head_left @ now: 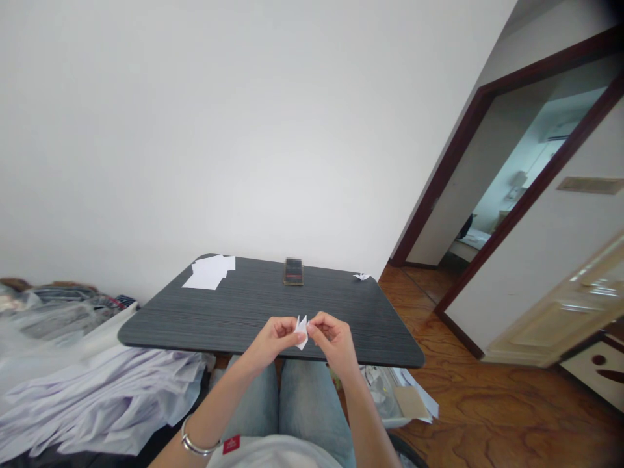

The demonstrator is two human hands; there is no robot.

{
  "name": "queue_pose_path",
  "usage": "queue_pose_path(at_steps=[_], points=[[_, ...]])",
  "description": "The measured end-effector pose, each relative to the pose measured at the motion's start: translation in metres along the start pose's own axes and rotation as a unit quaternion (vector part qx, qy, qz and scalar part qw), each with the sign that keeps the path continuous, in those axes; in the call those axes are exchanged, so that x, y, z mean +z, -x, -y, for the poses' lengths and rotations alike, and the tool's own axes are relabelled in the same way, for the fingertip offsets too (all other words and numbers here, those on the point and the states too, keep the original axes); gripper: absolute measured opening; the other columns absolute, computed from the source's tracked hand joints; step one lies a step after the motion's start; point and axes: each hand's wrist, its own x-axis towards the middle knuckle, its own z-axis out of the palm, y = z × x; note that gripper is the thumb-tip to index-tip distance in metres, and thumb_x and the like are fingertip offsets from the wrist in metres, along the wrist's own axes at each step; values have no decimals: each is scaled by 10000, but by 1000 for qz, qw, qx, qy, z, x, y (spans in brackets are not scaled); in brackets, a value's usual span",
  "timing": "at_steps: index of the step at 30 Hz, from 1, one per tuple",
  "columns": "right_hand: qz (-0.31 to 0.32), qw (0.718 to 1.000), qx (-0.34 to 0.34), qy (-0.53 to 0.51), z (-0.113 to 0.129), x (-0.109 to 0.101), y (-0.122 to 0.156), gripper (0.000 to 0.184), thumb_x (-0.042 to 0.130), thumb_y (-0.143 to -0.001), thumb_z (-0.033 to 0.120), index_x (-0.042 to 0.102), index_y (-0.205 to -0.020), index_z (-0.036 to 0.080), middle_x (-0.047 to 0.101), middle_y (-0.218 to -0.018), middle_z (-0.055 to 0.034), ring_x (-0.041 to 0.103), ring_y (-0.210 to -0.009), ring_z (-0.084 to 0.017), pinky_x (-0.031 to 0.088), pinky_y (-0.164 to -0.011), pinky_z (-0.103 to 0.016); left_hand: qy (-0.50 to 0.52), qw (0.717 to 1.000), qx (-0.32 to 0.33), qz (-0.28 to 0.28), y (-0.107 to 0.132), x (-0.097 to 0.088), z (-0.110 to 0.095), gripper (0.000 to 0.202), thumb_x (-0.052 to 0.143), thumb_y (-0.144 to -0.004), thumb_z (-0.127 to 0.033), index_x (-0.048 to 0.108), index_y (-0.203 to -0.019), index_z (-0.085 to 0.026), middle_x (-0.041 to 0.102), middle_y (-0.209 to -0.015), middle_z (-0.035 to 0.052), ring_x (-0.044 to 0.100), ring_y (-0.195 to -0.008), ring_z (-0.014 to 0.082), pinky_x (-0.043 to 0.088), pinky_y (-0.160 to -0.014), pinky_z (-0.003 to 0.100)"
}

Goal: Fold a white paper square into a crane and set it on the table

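Note:
A small piece of folded white paper (301,333) with pointed tips is held up over the near edge of the dark table (244,302). My left hand (277,335) pinches its left side between thumb and fingers. On the other side, my right hand (331,333) has thumb and forefinger closed on the paper's right point. The curled fingers hide parts of the folds.
White paper sheets (209,272) lie at the table's back left. A small framed object (293,272) stands at the back middle, and a folded white paper piece (361,277) rests at the back right. White cloth (112,396) is heaped at left; a filled bin (394,396) sits below right.

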Motion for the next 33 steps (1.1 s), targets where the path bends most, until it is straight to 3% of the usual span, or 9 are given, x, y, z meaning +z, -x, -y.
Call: queue_pose_path(at_steps=[8,19,27,33], points=[[-46,998,-49,10,-12,5,-2,193,567,-723,300,550,-594,158,473,-539,21,400,-468,-85,331,-437,-203,8,1000,6,4,1,0,-1,242,653,-655,-320,577,-585,-101,512,-537,-17,413,-532,85,295,-551,204],[-13,999,-2,-46,2,3,0,140,581,-730,260,569,-634,159,482,-556,26,403,-476,-85,316,-451,-209,25,1000,2,13,1,4,-4,267,675,-624,-333,550,-552,-109,500,-515,-25,399,-511,78,289,-532,202],[-87,995,7,-43,-5,13,2,188,553,-750,284,532,-617,152,423,-500,53,357,-426,-67,268,-420,-196,10,999,34,0,-1,5,0,263,648,-662,-316,526,-555,-109,488,-524,-25,403,-521,81,297,-539,201],[-151,986,21,-64,-8,21,3,218,534,-767,324,504,-626,161,353,-435,82,308,-384,-60,241,-390,-185,-48,996,66,-41,-2,6,10,225,620,-698,-295,551,-602,-104,512,-582,-6,449,-584,104,336,-588,217]])
